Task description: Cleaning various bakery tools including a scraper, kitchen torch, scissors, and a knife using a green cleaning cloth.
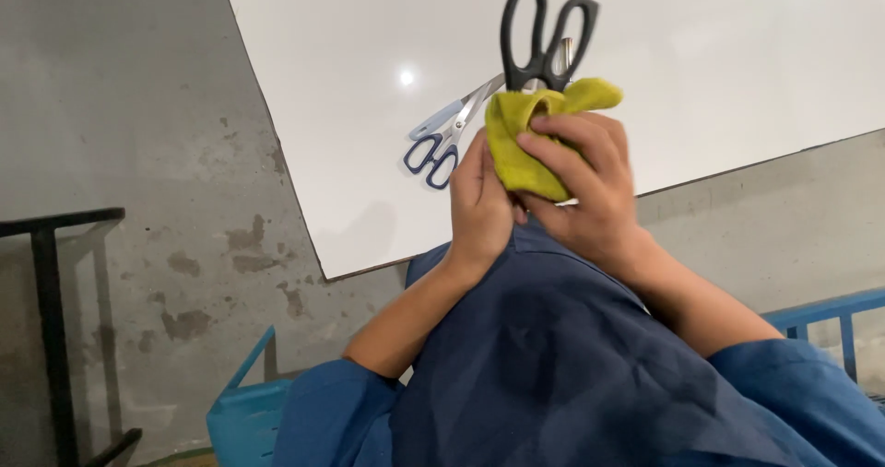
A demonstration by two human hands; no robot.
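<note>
While wrapped in the soft yellow cloth (530, 144), black-handled scissors (544, 34) stand handles-up over the white table (737, 61). Left hand (481, 204) closed around the cloth-covered blades, right hand (590, 186) pinching the cloth. Stiff, light, sharp-edged: best held by the handles. Blue scissors (441, 144) lying just left.

Glossy white table (737, 70); matt black plastic scissor handles (544, 34); soft yellow cloth (530, 144); shiny metal blades, blue-handled scissors (442, 140); rough concrete floor (138, 135).
</note>
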